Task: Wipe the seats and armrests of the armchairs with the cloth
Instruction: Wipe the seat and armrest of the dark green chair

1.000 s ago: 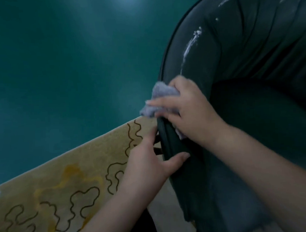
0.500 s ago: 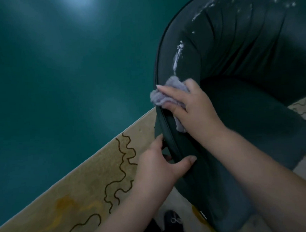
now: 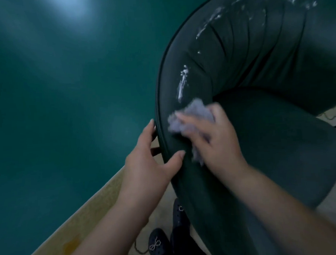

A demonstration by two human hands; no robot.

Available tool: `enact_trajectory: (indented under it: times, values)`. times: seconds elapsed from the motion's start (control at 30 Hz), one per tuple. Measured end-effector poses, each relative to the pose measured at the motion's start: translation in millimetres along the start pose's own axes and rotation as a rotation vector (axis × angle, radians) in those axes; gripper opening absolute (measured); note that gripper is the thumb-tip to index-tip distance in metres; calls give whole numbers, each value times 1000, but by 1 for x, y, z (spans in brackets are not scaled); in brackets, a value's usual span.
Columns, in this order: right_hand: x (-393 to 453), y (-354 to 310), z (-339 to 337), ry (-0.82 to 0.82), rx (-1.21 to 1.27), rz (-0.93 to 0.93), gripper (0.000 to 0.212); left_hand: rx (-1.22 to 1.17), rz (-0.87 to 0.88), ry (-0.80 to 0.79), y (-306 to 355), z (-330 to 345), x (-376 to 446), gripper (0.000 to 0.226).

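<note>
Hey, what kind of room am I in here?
Probably a living room or lounge, though little of it shows. There is a dark green upholstered armchair, a patterned beige rug under it, and a smooth teal floor beyond.

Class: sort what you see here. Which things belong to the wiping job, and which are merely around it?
In the job:
- armchair, with white streaks
- cloth, held by right hand
- left hand, holding the armrest edge

Just around:
- patterned rug
- dark shoes
- green floor
</note>
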State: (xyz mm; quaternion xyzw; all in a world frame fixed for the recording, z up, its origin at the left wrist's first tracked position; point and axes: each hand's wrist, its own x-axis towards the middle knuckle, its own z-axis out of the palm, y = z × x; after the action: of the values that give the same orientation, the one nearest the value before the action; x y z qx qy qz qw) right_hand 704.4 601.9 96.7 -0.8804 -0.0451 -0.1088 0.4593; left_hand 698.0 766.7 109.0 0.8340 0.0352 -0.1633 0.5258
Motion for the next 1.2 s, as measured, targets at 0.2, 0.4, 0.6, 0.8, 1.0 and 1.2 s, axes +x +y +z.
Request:
enact_trajectory:
  times: [0.2,0.4,0.6,0.8,1.0,1.2]
  values:
    - [44,8,3,-7,-149,-82,33,47,40,-12,8,-8,28,75]
    - [48,11,4,46,-26,-15,34,94,50,3,20,-12,51,79]
    - [40,15,2,89,-38,73,41,72,63,-84,24,-20,73,85]
    - [94,19,8,274,-75,298,53,97,152,-236,33,-33,111,91]
    - [81,-3,14,436,-29,392,52,111,188,-375,35,-49,153,92]
    - [93,-9,25,355,-320,482,44,129,252,-523,38,-59,176,90]
